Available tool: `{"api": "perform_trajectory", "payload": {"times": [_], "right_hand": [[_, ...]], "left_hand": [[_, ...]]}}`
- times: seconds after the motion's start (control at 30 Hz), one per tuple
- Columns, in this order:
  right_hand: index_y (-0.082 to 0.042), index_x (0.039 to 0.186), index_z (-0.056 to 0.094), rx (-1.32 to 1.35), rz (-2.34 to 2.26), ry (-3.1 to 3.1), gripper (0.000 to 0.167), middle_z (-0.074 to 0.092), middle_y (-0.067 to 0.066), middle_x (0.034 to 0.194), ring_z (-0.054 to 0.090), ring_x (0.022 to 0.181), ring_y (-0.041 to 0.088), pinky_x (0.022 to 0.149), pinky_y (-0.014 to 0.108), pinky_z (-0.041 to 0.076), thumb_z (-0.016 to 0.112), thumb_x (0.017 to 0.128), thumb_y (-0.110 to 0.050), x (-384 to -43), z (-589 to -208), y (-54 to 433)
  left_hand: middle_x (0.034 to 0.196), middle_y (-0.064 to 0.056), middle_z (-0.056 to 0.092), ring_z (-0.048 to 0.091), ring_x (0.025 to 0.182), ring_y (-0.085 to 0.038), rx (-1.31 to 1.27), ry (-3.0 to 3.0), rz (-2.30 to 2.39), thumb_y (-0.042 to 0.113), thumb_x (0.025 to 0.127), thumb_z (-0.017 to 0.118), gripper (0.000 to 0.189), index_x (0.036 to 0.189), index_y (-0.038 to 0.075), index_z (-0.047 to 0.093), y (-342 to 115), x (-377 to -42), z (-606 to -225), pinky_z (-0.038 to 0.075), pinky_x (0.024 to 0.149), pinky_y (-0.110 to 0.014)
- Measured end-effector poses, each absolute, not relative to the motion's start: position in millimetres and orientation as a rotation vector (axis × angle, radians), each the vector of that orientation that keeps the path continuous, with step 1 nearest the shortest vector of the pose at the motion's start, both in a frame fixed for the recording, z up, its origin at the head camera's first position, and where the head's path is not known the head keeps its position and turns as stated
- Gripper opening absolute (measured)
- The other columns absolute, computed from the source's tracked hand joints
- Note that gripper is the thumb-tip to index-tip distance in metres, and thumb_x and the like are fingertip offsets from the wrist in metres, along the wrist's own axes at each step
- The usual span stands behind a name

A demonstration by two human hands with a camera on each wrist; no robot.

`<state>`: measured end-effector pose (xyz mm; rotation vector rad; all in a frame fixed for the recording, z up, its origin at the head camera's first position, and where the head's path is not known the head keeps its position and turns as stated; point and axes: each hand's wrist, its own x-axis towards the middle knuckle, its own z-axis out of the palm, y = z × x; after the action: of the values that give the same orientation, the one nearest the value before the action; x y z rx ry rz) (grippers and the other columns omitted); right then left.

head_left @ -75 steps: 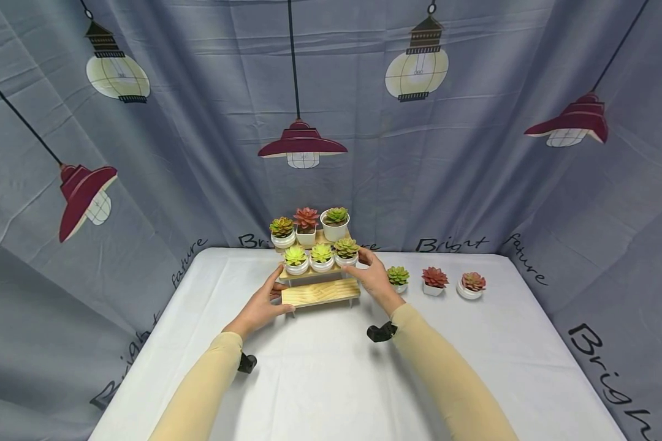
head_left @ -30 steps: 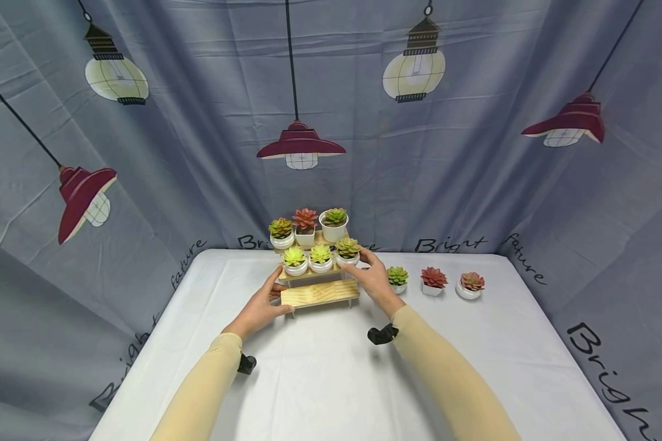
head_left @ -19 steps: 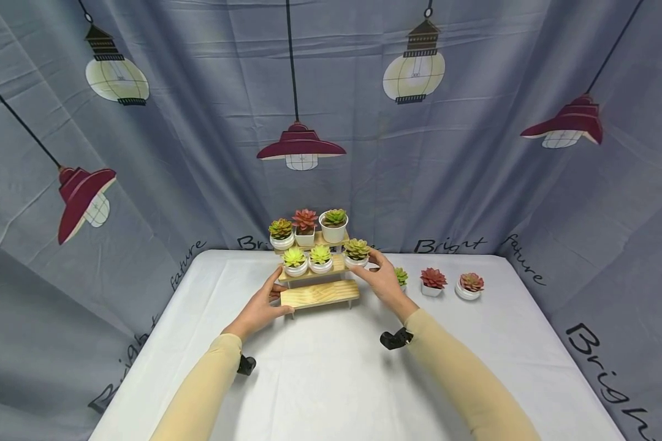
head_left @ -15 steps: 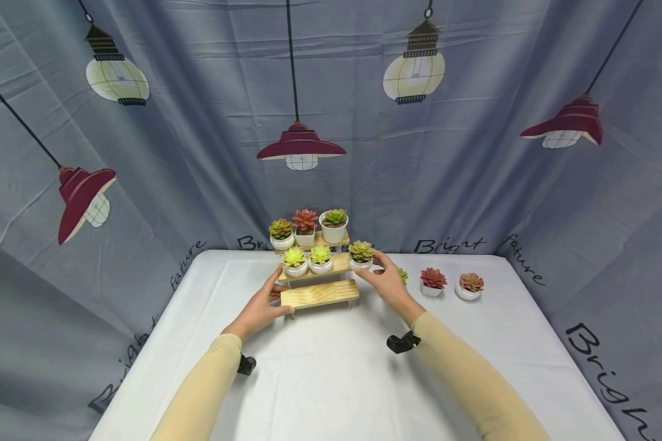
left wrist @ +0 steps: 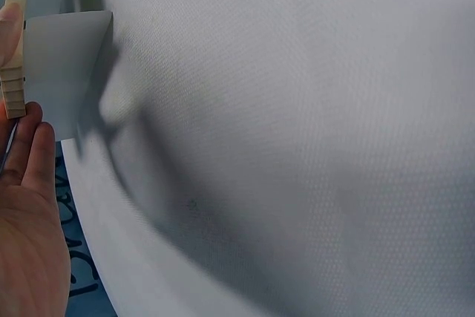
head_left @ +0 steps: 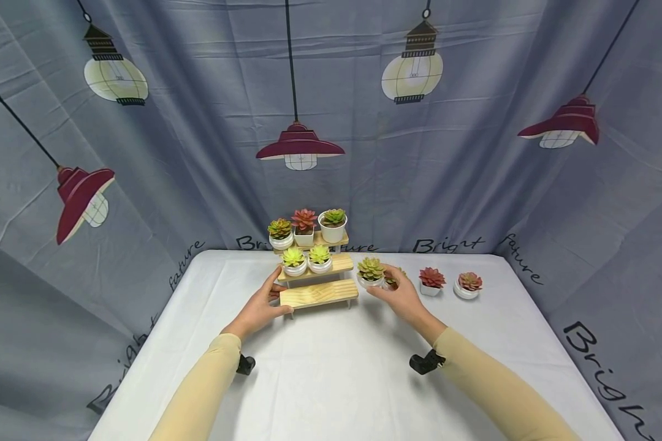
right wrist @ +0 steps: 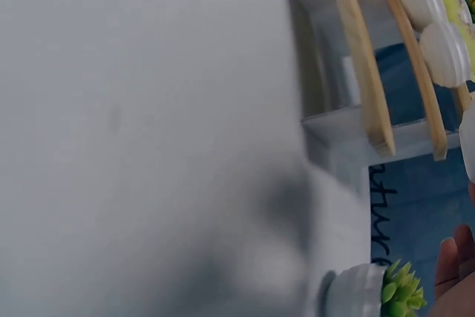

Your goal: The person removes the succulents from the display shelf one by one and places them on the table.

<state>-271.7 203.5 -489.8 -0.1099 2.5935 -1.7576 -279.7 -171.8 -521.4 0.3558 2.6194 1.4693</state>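
Note:
A three-tier wooden plant stand (head_left: 319, 295) with white side panels stands at the back of the table. My left hand (head_left: 258, 308) grips its left end, the thumb at the bottom shelf; the left wrist view shows the thumb and fingers around the wooden board (left wrist: 15, 87). To the right of the stand, my right hand (head_left: 404, 299) holds a green succulent (head_left: 371, 268) in a round white pot, raised off the shelf. Two yellow-green succulents (head_left: 319, 255) sit on the middle tier. The top tier bears a yellowish one (head_left: 280, 229), a red one (head_left: 304, 221) and a green one (head_left: 333, 218).
Partly hidden behind my right hand is a green succulent, whose white pot (right wrist: 355, 292) shows in the right wrist view. Farther right on the white-covered table (head_left: 331, 380) stand a red succulent (head_left: 432, 278) and a pinkish one (head_left: 468, 282). A printed curtain (head_left: 198, 153) hangs behind.
My right hand has lifted the green succulent from the right end of the middle tier and carried it right, clear of the stand. The left hand stays in place.

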Motion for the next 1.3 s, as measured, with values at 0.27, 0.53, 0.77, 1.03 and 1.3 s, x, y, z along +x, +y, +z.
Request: {"api": "perform_trajectory", "payload": {"times": [0.27,0.53,0.77,1.03,1.3], "right_hand": [[-0.011,0.152,0.048,-0.112,-1.621,2.683,0.080,0.053,0.019,0.144,0.047,0.131,0.037,0.107,0.054,0.042,0.084,0.086,-0.041,-256,-508,230],[-0.012,0.149,0.052,-0.143,-1.551,2.699,0.076,0.049,0.023,0.146,0.042,0.136,0.041,0.112,0.061,0.038,0.084,0.086,-0.038,-247,-524,252],[-0.012,0.150,0.052,-0.144,-1.448,2.710,0.079,0.052,0.022,0.146,0.039,0.136,0.042,0.110,0.064,0.039,0.084,0.085,-0.043,-241,-541,265],[-0.014,0.147,0.056,-0.124,-1.395,2.726,0.076,0.056,0.017,0.143,0.040,0.134,0.041,0.112,0.065,0.034,0.085,0.084,-0.043,-238,-549,268],[-0.010,0.149,0.052,-0.060,-1.433,2.682,0.081,0.054,0.017,0.145,0.035,0.139,0.042,0.118,0.065,0.025,0.085,0.084,-0.043,-239,-557,270]], "left_hand": [[0.141,-0.012,0.054,0.052,0.132,-0.033,0.339,2.616,1.457,0.024,0.085,0.087,0.112,0.164,0.042,0.010,-171,-280,-521,0.041,0.115,-0.049],[0.140,-0.013,0.054,0.053,0.131,-0.034,0.362,2.616,1.470,0.022,0.086,0.087,0.112,0.164,0.042,0.009,-172,-280,-521,0.041,0.115,-0.049],[0.140,-0.012,0.054,0.052,0.132,-0.034,0.354,2.612,1.466,0.024,0.086,0.087,0.111,0.164,0.042,0.009,-172,-280,-521,0.041,0.115,-0.049],[0.140,-0.012,0.054,0.052,0.132,-0.033,0.356,2.620,1.463,0.023,0.086,0.087,0.111,0.164,0.042,0.009,-171,-280,-519,0.041,0.115,-0.049],[0.141,-0.015,0.053,0.051,0.133,-0.036,0.348,2.607,1.462,0.022,0.086,0.086,0.111,0.164,0.041,0.009,-171,-279,-518,0.041,0.115,-0.051]]}}
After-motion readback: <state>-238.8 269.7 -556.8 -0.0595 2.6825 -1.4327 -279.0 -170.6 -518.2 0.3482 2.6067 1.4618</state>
